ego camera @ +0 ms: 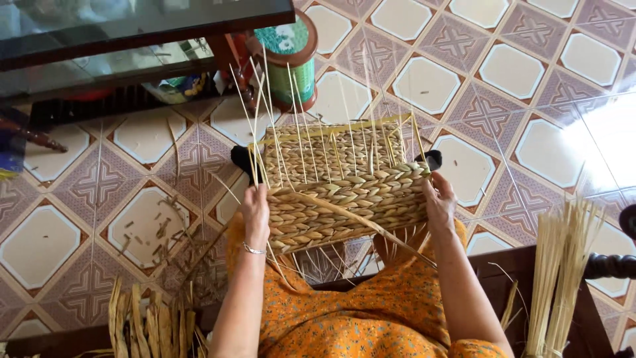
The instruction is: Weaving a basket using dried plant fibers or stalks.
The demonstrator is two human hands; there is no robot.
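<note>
A half-woven straw basket (344,185) rests on the person's lap above the patterned tile floor (477,73). The left hand (256,211) clasps its left edge, fingers curled around the braided wall; the right hand (438,202) grips the right edge likewise. Thin upright stakes (298,113) rise beyond the fingers.

Just one cam here, head-mounted, looking pretty much straight down over the person's lap. Close range: forearms come in from the bottom edge, left hand (256,211) and right hand (440,204) sit about mid-frame w/ the woven basket (344,189) between them. Top of the pic faces away from the body, so you get the tiled floor (503,86) out front and a glass table (132,30) at the top left. No 2nd view, so nothing overlaps.
</note>
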